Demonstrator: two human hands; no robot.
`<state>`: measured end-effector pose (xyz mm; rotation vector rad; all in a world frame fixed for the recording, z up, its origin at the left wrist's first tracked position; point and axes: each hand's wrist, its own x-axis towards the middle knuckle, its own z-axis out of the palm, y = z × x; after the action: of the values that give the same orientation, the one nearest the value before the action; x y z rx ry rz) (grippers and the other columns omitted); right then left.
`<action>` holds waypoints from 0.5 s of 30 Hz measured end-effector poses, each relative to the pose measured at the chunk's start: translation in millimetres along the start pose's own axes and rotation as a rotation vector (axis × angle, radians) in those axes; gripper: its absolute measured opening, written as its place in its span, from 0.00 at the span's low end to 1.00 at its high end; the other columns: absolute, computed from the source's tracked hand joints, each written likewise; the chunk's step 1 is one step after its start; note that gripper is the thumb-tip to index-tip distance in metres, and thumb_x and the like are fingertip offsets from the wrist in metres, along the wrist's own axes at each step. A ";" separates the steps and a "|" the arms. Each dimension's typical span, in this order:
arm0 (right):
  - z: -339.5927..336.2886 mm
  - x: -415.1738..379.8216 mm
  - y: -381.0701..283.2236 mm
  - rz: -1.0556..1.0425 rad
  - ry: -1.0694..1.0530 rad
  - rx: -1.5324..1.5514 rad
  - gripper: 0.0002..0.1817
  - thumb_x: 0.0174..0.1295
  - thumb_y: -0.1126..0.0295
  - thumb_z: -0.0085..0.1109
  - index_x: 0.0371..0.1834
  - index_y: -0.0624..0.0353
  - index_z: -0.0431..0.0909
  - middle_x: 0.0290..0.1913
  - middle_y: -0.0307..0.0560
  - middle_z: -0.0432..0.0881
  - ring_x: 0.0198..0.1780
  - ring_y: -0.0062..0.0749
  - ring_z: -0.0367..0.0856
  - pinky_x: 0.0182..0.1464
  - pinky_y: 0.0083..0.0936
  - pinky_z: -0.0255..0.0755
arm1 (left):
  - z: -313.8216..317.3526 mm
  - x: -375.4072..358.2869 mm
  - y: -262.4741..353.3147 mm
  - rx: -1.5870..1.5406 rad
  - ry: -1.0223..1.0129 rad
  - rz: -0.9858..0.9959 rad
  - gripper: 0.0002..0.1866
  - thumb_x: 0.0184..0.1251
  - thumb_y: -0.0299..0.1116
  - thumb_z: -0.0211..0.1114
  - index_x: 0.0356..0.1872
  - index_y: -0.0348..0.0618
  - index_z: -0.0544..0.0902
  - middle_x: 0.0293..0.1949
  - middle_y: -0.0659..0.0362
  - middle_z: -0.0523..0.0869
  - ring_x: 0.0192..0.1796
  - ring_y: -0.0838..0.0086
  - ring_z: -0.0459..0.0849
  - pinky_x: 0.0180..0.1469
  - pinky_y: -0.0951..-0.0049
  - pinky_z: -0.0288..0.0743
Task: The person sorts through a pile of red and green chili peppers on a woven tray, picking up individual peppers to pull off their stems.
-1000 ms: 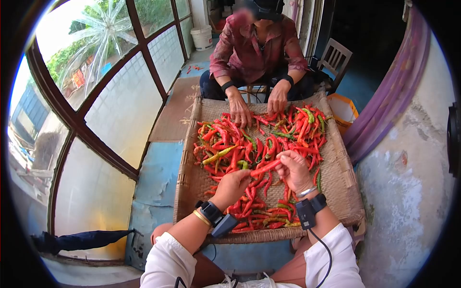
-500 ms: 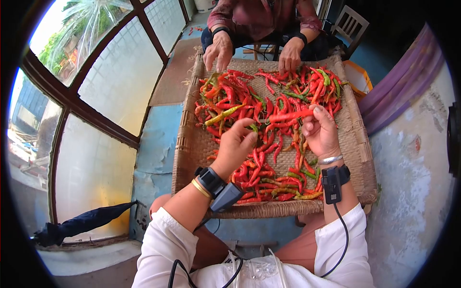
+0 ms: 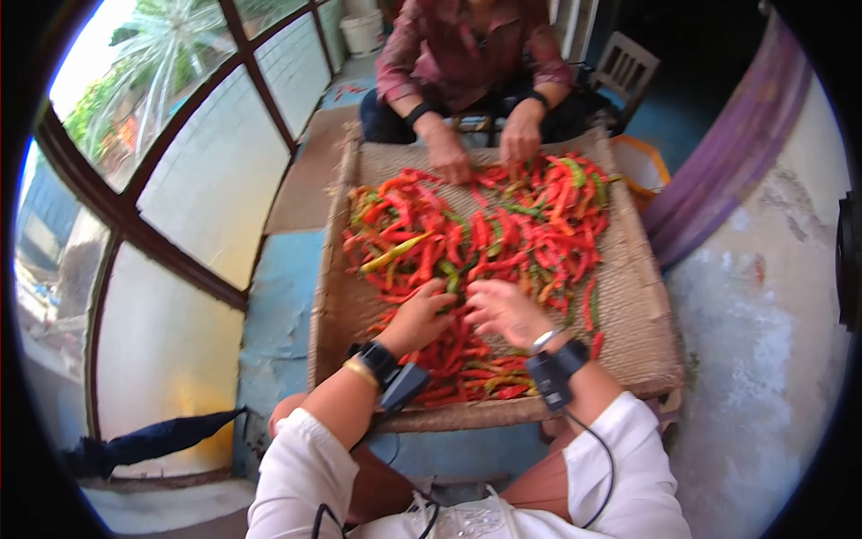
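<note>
A woven tray [image 3: 628,310] in front of me bears heaps of red chili peppers [image 3: 548,234], with some green and yellow ones among them. My left hand [image 3: 415,321] is over the near part of the heap, its fingers curled together; a dark green bit shows at the fingertips, too blurred to name. Close by lies a green chili pepper [image 3: 450,273]. To its right, my right hand [image 3: 508,311] reaches leftward just above the peppers, fingers apart, with nothing visible in it. A long yellow chili pepper [image 3: 395,252] rests on the left heap.
Across the tray sits another person [image 3: 471,63], both hands among the far peppers. Windows [image 3: 180,234] and a folded dark umbrella [image 3: 162,437] are on the left. A purple curtain [image 3: 727,171], a wall [image 3: 759,332], an orange-rimmed container [image 3: 648,171] and a chair [image 3: 626,67] are on the right.
My right hand has let go of a large red chili pepper and come down leftward, its fingers opening. My left hand has lowered. The other person's hands have moved closer together. The view has shifted.
</note>
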<state>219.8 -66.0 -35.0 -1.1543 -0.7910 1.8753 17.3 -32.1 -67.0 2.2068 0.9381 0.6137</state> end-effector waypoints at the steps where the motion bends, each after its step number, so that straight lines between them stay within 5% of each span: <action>1: 0.1 -2.2 3.9 0.032 -0.026 -0.018 0.28 0.60 0.66 0.50 0.62 0.66 0.56 0.46 0.48 0.73 0.34 0.29 0.78 0.30 0.23 0.75 | 4.4 2.7 0.9 0.023 -0.016 -0.002 0.20 0.52 0.31 0.63 0.48 0.38 0.75 0.54 0.45 0.70 0.55 0.53 0.71 0.55 0.66 0.67; 4: 3.1 -2.2 6.3 0.098 -0.017 -0.107 0.31 0.62 0.66 0.48 0.65 0.64 0.48 0.56 0.49 0.65 0.41 0.31 0.77 0.35 0.25 0.73 | 7.1 2.2 6.7 -0.106 -0.034 -0.092 0.20 0.52 0.30 0.62 0.48 0.37 0.74 0.52 0.44 0.71 0.52 0.56 0.74 0.51 0.66 0.70; 7: 5.3 -3.2 1.4 0.139 0.004 -0.112 0.33 0.63 0.65 0.46 0.67 0.60 0.43 0.59 0.48 0.61 0.43 0.32 0.76 0.36 0.25 0.73 | -1.0 4.1 35.6 -0.294 -0.171 -0.397 0.23 0.53 0.28 0.61 0.53 0.36 0.69 0.41 0.44 0.79 0.36 0.59 0.81 0.38 0.67 0.75; 8: 2.4 -2.4 0.4 0.160 -0.075 -0.080 0.32 0.64 0.67 0.45 0.68 0.59 0.42 0.61 0.47 0.59 0.45 0.32 0.76 0.36 0.25 0.73 | 4.8 2.0 29.4 -0.269 -0.083 -0.286 0.25 0.54 0.29 0.60 0.55 0.35 0.66 0.33 0.46 0.82 0.30 0.59 0.82 0.36 0.67 0.75; 11: 0.8 -0.1 4.6 0.167 -0.010 -0.078 0.32 0.64 0.68 0.44 0.68 0.57 0.41 0.62 0.46 0.58 0.45 0.32 0.76 0.36 0.25 0.73 | 7.0 0.8 24.6 -0.151 -0.014 -0.221 0.26 0.54 0.29 0.59 0.55 0.35 0.65 0.31 0.46 0.82 0.29 0.61 0.82 0.35 0.67 0.74; 12: 3.5 -2.0 3.2 0.157 -0.014 -0.071 0.29 0.64 0.70 0.44 0.67 0.57 0.47 0.59 0.45 0.62 0.45 0.30 0.76 0.36 0.24 0.73 | 3.3 -0.2 31.2 -0.202 -0.054 -0.365 0.23 0.54 0.30 0.59 0.52 0.36 0.68 0.31 0.46 0.82 0.31 0.60 0.82 0.36 0.67 0.74; 15: 3.8 0.3 2.2 0.152 -0.147 -0.272 0.26 0.63 0.71 0.45 0.65 0.58 0.53 0.55 0.45 0.67 0.45 0.29 0.76 0.36 0.23 0.73 | 2.0 0.1 26.4 0.022 -0.168 -0.294 0.17 0.54 0.31 0.60 0.46 0.37 0.75 0.31 0.48 0.82 0.33 0.61 0.82 0.35 0.67 0.73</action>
<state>215.6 -67.3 -35.4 -1.2832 -1.0942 2.0408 30.5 -46.7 -49.4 2.0483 1.1545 0.2785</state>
